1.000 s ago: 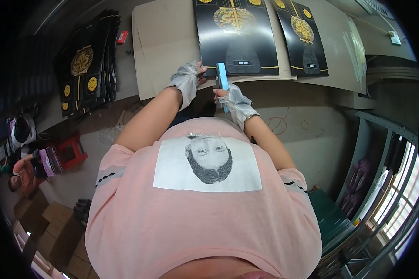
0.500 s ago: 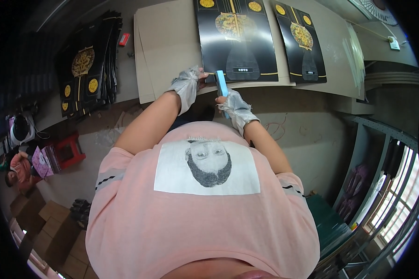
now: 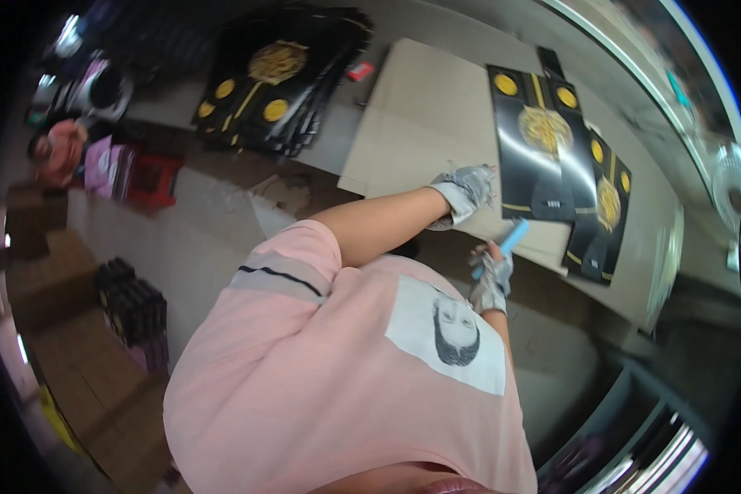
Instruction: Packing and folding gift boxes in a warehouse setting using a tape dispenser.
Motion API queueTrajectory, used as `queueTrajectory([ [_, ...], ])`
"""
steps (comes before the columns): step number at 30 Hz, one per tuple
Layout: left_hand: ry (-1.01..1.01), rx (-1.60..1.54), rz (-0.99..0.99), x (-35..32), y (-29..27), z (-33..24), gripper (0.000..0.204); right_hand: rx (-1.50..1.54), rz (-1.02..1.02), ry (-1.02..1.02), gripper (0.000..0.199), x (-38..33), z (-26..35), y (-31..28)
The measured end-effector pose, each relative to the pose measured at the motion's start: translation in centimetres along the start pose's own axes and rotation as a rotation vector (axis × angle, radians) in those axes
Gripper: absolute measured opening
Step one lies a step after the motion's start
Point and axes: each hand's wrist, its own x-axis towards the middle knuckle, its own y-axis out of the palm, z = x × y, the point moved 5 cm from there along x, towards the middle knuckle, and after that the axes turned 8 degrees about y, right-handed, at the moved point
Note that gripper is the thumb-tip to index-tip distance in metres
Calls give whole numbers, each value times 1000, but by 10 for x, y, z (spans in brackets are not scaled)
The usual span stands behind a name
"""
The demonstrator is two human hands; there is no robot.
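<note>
My left hand [image 3: 465, 193], in a worn silver-grey glove, is over the bare grey board [image 3: 416, 107] by the left edge of a glossy black printed sheet [image 3: 543, 156]. Motion smears its fingers. Nearer to me, my right hand [image 3: 491, 280], gloved alike, grips a light-blue bar-shaped tool [image 3: 514, 237]. The tool's far tip points up close to the sheet's front edge. Gold roundels and a large gold emblem decorate the sheet. Its right side meets a second black printed sheet [image 3: 605, 206], seemingly overlapping it.
A thick pile of black printed sheets [image 3: 280, 66] lies at the left, with a small red item [image 3: 360, 72] beside it. A red stool [image 3: 152, 177], a seated person [image 3: 58, 152] and cardboard boxes [image 3: 66, 272] are further left. A fan [image 3: 729, 185] stands at the far right.
The view has swung left, shifting the bench rightward in the picture. The first black sheet now meets the second, where a gap showed before. My right hand has drawn back with the blue tool.
</note>
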Motion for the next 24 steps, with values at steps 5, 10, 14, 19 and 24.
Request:
queueTrajectory([
  [5,-124,569,-229,-70,-141,63,63,-108,20,-54,19,-6,8,3],
  [10,-786,992,-249,-183,-265,138,97,-284,98,-21,18,11,5,22],
  [14,-764,888,7,-206,-235,143,91,-315,163,-9,17,10,10,51],
  [19,-378,990,-75,-216,-201,111,53,-515,290,-60,18,28,5,66],
  [24,-76,879,-446,-192,-208,82,36,-464,282,-61,24,15,5,74],
])
